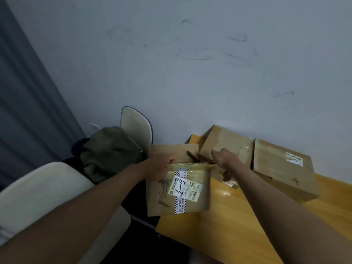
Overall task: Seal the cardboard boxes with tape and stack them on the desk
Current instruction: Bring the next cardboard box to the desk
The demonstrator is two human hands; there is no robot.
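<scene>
Two bare forearms reach over the yellow desk (219, 225) to an open cardboard box (179, 189) at its left edge, whose white label (182, 185) bears a handwritten "5-3". The left hand (162, 166) grips its near flap; the right hand (224, 159) curls over the right flap. Sealed boxes (282, 168) lie just beyond.

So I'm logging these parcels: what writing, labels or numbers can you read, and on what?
Open box, gripped by left hand, right hand at its rim:
white label: handwritten black marks, roughly "5-3", uncertain.
Its print: too blurred.
Striped tape: Chinese characters, unreadable.
Box at right: sticker with black scribble, unreadable.
</scene>
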